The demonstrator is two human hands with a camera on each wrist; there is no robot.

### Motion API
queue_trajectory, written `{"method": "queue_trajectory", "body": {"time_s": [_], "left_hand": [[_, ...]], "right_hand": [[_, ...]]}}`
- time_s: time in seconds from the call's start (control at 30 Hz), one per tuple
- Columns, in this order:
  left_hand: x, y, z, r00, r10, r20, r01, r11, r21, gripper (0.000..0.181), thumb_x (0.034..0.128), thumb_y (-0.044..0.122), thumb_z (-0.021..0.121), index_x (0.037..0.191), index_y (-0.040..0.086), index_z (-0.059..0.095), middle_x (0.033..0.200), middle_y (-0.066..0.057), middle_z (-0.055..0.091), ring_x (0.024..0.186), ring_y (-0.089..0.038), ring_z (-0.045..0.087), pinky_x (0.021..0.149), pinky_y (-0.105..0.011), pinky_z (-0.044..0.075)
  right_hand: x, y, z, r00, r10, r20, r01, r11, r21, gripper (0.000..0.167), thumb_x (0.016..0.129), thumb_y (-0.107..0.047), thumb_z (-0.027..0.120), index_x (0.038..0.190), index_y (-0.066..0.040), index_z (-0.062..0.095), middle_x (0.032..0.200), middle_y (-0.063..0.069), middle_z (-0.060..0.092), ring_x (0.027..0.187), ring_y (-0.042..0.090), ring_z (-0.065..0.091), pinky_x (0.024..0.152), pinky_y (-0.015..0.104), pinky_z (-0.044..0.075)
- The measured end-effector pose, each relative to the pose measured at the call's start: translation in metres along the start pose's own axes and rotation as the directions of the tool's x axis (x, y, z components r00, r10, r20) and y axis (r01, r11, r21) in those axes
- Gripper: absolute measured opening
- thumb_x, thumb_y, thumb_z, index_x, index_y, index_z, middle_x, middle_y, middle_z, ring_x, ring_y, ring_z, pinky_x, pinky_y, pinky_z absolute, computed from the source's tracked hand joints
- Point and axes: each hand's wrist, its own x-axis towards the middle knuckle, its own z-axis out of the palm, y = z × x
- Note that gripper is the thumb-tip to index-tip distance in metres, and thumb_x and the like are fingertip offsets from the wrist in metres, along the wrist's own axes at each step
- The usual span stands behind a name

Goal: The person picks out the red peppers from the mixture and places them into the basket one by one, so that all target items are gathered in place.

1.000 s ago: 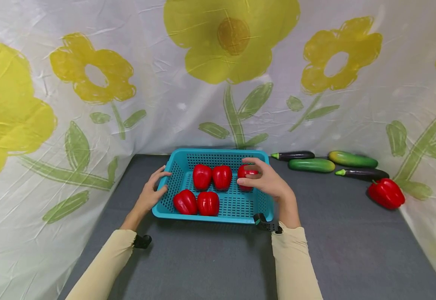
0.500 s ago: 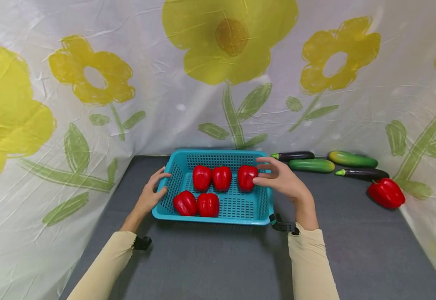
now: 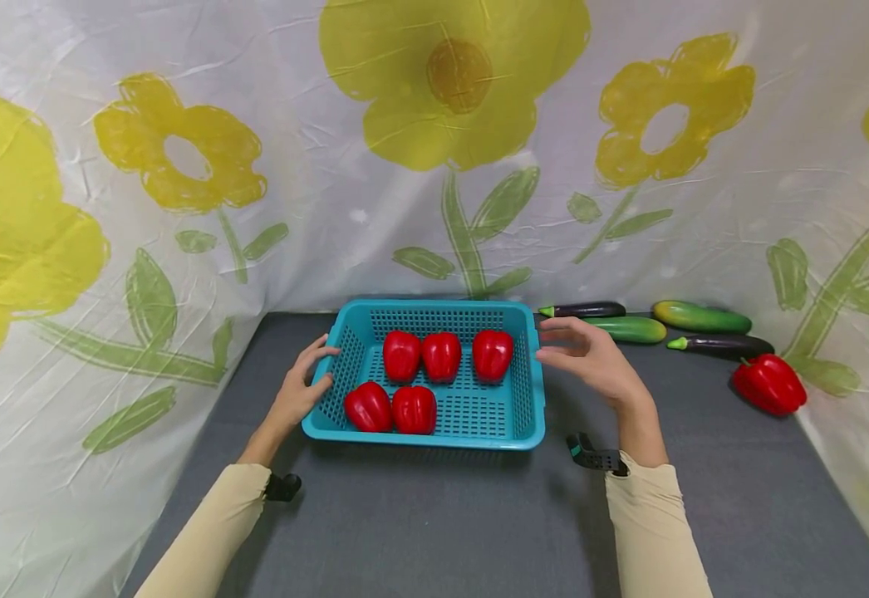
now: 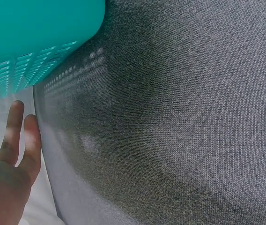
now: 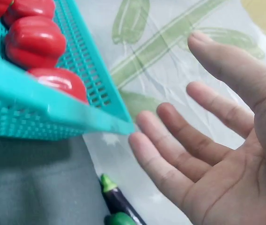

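A blue perforated plastic basket (image 3: 479, 413) holds several red bell peppers: three in the back row, the rightmost pepper (image 3: 492, 356) set apart, and a left front pepper (image 3: 368, 407) beside another pepper (image 3: 414, 409). At the basket's left rim is my left hand (image 3: 298, 393), fingertips at the edge. The left wrist view shows two of its fingers extended near the basket wall (image 4: 39, 28). My right hand (image 3: 591, 359) hovers just off the basket's right rim, fingers spread, thumb apart, holding nothing. The right wrist view shows its bare palm (image 5: 231, 187).
Right of the basket, by the flowered curtain (image 3: 360, 208), lie an eggplant (image 3: 582, 310), a cucumber (image 3: 632, 330) partly behind my right hand, another cucumber (image 3: 702, 316), a second eggplant (image 3: 720, 345) and a loose red bell pepper (image 3: 768, 384). A dark grey cloth (image 3: 419, 531) covers the table.
My right hand has moved right, from over the rightmost bell pepper to outside the basket's right rim. That pepper stays in the basket. My left hand has kept its place.
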Motion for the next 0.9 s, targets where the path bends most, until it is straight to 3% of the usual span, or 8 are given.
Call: {"method": "queue_trajectory", "body": {"time_s": [0.23,0.4,0.63,0.9], "left_hand": [[0.0,0.0,0.001,1.0,-0.009,-0.001,0.009,1.0,0.002,0.041,0.0955,-0.009,0.053,0.136,-0.004,0.056,0.161,-0.024,0.025,0.142,-0.044,0.028,0.101,-0.069,0.035],[0.001,-0.001,0.0,1.0,-0.016,0.001,0.016,1.0,0.014,0.041,0.096,-0.006,0.054,0.136,-0.001,0.057,0.162,-0.019,0.026,0.142,-0.041,0.028,0.102,-0.068,0.035],[0.001,-0.001,0.0,1.0,-0.012,-0.004,0.012,1.0,0.004,0.041,0.0962,-0.007,0.053,0.136,-0.002,0.056,0.162,-0.018,0.026,0.142,-0.041,0.029,0.102,-0.067,0.036],[0.0,0.0,0.001,1.0,0.005,0.001,-0.005,1.0,-0.008,0.041,0.0961,-0.008,0.053,0.137,-0.005,0.055,0.161,-0.022,0.025,0.14,-0.043,0.03,0.099,-0.067,0.038]], "right_hand": [[-0.01,0.01,-0.011,0.994,-0.002,-0.107,-0.004,0.998,-0.055,0.042,0.095,-0.016,0.073,0.131,0.001,0.061,0.13,0.023,0.06,0.108,0.028,0.067,0.092,0.043,0.053],[-0.016,0.02,-0.021,0.987,-0.021,-0.16,0.011,0.998,-0.064,0.036,0.096,-0.015,0.073,0.126,0.003,0.064,0.12,0.022,0.063,0.104,0.032,0.068,0.086,0.04,0.055],[-0.028,0.032,-0.032,0.981,-0.042,-0.191,0.026,0.996,-0.086,0.033,0.097,-0.014,0.071,0.123,0.004,0.065,0.117,0.022,0.065,0.101,0.03,0.068,0.084,0.034,0.056],[-0.046,0.044,-0.055,0.981,-0.036,-0.192,0.035,0.999,-0.009,0.03,0.097,-0.013,0.07,0.121,0.004,0.065,0.111,0.016,0.068,0.099,0.018,0.07,0.085,0.03,0.055]]}}
